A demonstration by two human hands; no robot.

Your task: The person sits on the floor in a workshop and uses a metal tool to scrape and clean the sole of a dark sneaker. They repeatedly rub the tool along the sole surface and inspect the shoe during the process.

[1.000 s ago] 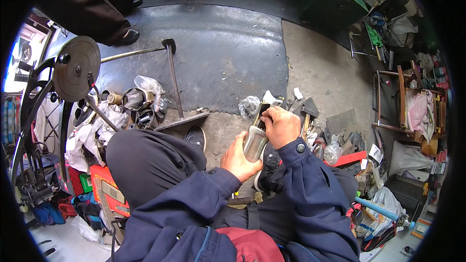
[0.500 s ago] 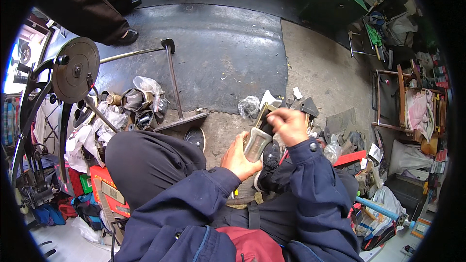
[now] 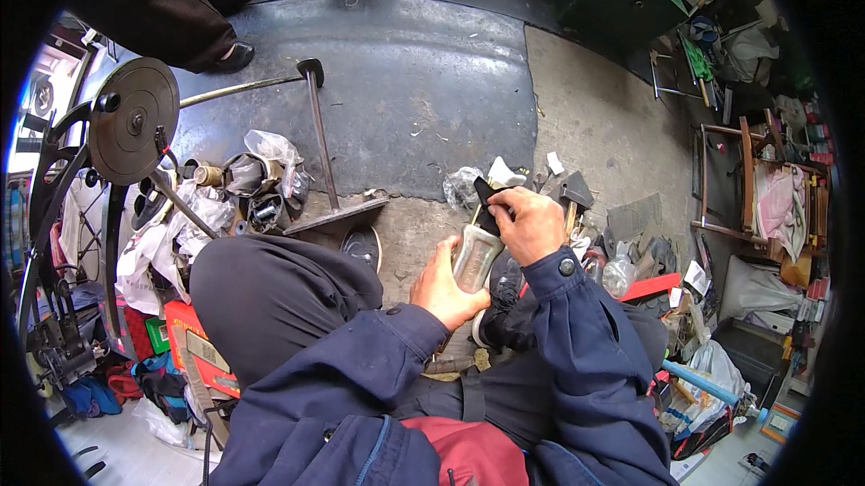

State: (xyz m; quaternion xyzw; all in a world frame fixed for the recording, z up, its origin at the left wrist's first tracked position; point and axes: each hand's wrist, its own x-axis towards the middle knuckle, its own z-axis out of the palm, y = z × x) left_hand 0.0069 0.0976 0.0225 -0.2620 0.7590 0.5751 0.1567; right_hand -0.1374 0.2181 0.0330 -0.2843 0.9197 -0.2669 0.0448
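Observation:
My left hand (image 3: 441, 288) is wrapped round a cloudy, waisted plastic bottle (image 3: 476, 259), tilted slightly between my knees. A thin yellowish stick (image 3: 476, 213) shows at the bottle's mouth; its lower end is hidden. Just above the mouth, my right hand (image 3: 532, 223) pinches a small black flat piece (image 3: 487, 190) between thumb and fingers. Whether those fingers also touch the stick cannot be made out. Below the bottle lies my dark shoe (image 3: 505, 292).
An iron stand (image 3: 338, 216) rises beyond my left knee. A black hand-wheel machine (image 3: 135, 121) stands at the left. Scraps and a red bar (image 3: 651, 288) lie to the right. Another person's dark trouser legs (image 3: 171, 18) are at the far left.
My right hand has shifted slightly lower, beside the bottle's mouth, and the black piece now shows clearly in its fingers. Less of the yellowish stick is visible. My left hand keeps its hold.

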